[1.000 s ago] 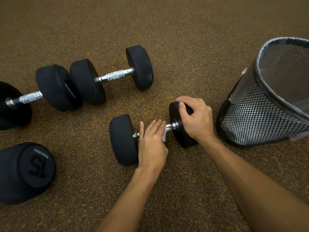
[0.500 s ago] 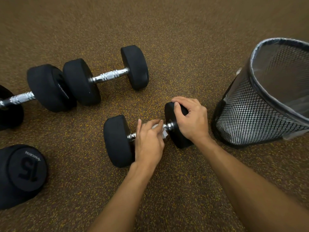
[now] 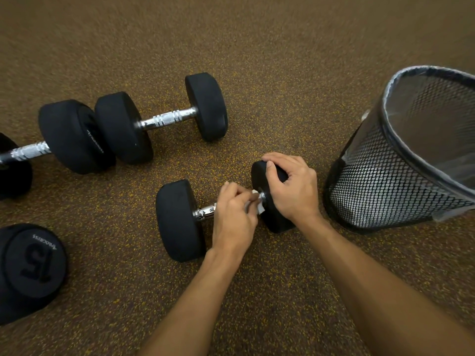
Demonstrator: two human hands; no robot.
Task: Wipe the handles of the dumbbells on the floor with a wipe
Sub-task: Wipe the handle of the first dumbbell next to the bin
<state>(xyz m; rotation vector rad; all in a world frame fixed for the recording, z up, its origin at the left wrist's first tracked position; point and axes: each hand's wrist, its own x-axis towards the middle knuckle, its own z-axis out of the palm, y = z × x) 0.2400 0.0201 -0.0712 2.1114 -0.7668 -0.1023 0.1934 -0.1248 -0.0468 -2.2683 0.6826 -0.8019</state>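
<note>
Head view: the dumbbell being cleaned (image 3: 180,219) lies on the floor (image 3: 282,73) just to the left of the mesh bin (image 3: 385,181). Its long axis runs crosswise in front of the person, and the end toward the bin sits slightly farther from them. The left hand (image 3: 235,217) is curled over the handle (image 3: 205,211), pinching a white wipe (image 3: 258,205) against the bar where it meets the head on the bin side. Only the short stretch of chrome away from the bin is bare. The right hand (image 3: 293,186) grips the top of the head (image 3: 272,222) nearest the bin, its fingers wrapped over the rim, which appears to keep the weight from rolling.

As I judge it, the coming stroke has to run along that axis, away from the bin toward the bare chrome. The left hand is already on the bar, so it is the one placed to make it.

Farther left of the bin, a second dumbbell (image 3: 168,118) lies on a roughly parallel line with its knurled handle uncovered. A third (image 3: 74,136) lies end to end with it, and their heads are touching or nearly so.

Farthest from the bin, at the view's lower left, a fourth weight (image 3: 33,260) stands on end. Its cap reads "15", and the small brand word along the rim is too fine to read. The third dumbbell's head also carries lettering I cannot make out.
</note>
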